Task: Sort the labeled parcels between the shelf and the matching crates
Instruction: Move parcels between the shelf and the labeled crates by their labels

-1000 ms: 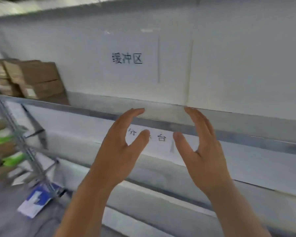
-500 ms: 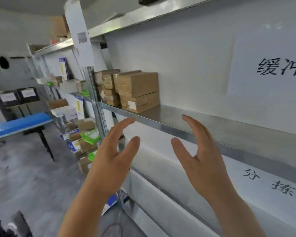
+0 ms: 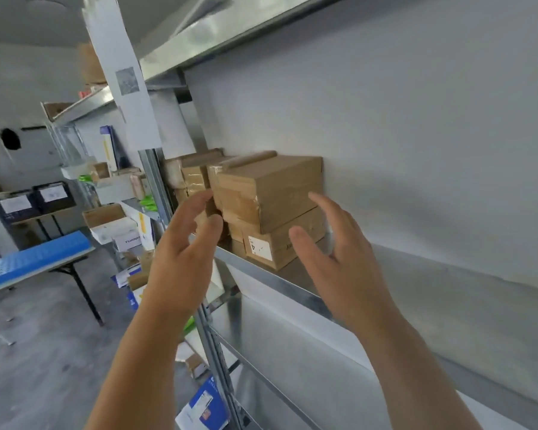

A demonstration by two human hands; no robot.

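A stack of brown cardboard parcels stands at the left end of the metal shelf (image 3: 292, 288). The top parcel (image 3: 271, 190) sits on a lower parcel (image 3: 280, 243) with a white label marked 4. My left hand (image 3: 184, 252) is raised just left of the stack, fingers loosely bent, holding nothing. My right hand (image 3: 339, 259) is spread in front of the stack's right side, fingers straight, a little short of the boxes. More parcels (image 3: 193, 172) stand behind the front stack.
A vertical shelf post (image 3: 156, 181) rises left of the stack. Further shelves with boxes (image 3: 112, 218) run off to the left. A blue-topped folding table (image 3: 35, 262) stands on the floor at left, and dark labelled crates (image 3: 31, 201) sit on a stand behind it.
The view has swung left along the shelf, and the parcel stack now sits right in front of my hands. Both hands stay raised and empty, closer to the boxes.
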